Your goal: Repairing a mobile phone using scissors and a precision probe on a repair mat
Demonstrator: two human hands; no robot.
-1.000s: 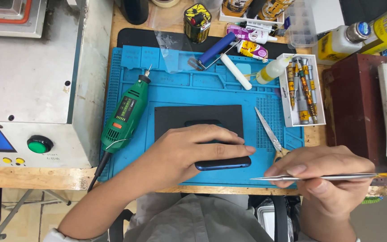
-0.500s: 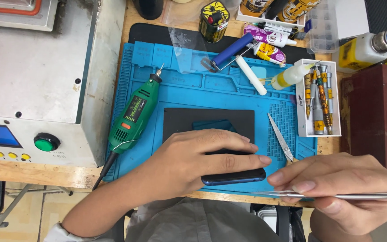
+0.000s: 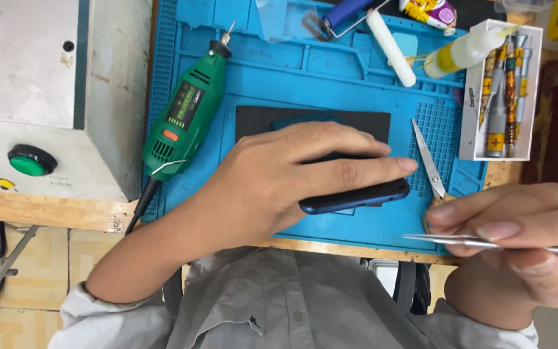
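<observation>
Left hand [image 3: 292,174] pressed flat on phone [image 3: 356,197], as before; right hand [image 3: 518,239] pinching tweezers [image 3: 460,240], drawn closer beside it.

Dark blue phone [image 3: 356,197], blue mat [image 3: 330,71], green rotary tool [image 3: 185,119], silver tweezers [image 3: 460,240].

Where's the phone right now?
In the head view the dark blue phone lies on the blue mat, near its front edge, under the left hand, left of the scissors.

A dark blue phone [image 3: 356,197] is pressed onto a blue mat [image 3: 330,71] by the left hand [image 3: 285,174], while tweezers [image 3: 479,242] are pinched in the right hand [image 3: 524,239].
</observation>
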